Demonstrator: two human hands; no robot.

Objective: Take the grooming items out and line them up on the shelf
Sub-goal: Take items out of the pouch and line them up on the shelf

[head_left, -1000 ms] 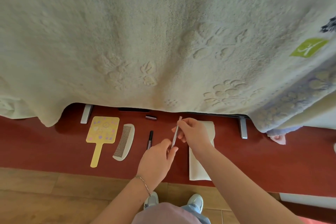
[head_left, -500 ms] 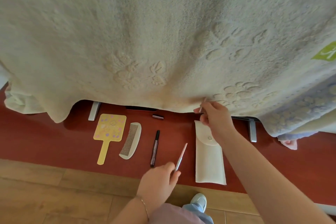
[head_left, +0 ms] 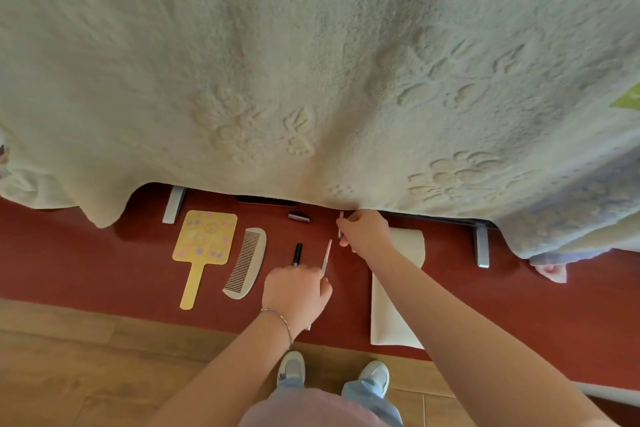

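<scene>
On the red shelf [head_left: 86, 263] lie a yellow hand mirror [head_left: 202, 246], a white comb [head_left: 247, 262] and a black pencil [head_left: 297, 253], side by side. A small dark cap [head_left: 299, 217] lies further back. My left hand [head_left: 296, 293] pinches a thin silver file [head_left: 326, 256] low over the shelf, right of the pencil. My right hand [head_left: 363, 232] holds a small thin stick [head_left: 340, 224] upright near the towel's hem. The white pouch [head_left: 394, 302] lies under my right forearm.
A large cream towel [head_left: 311, 62] hangs over most of the view, hiding the back of the shelf. Two grey metal feet [head_left: 174, 204] [head_left: 482, 248] stand on the shelf. A pink cloth [head_left: 552, 270] lies at the right. Wooden floor [head_left: 86, 364] runs below.
My left hand has carried the file forward, down beside the pencil. My right hand has come left off the pouch with a small stick in its fingers.
</scene>
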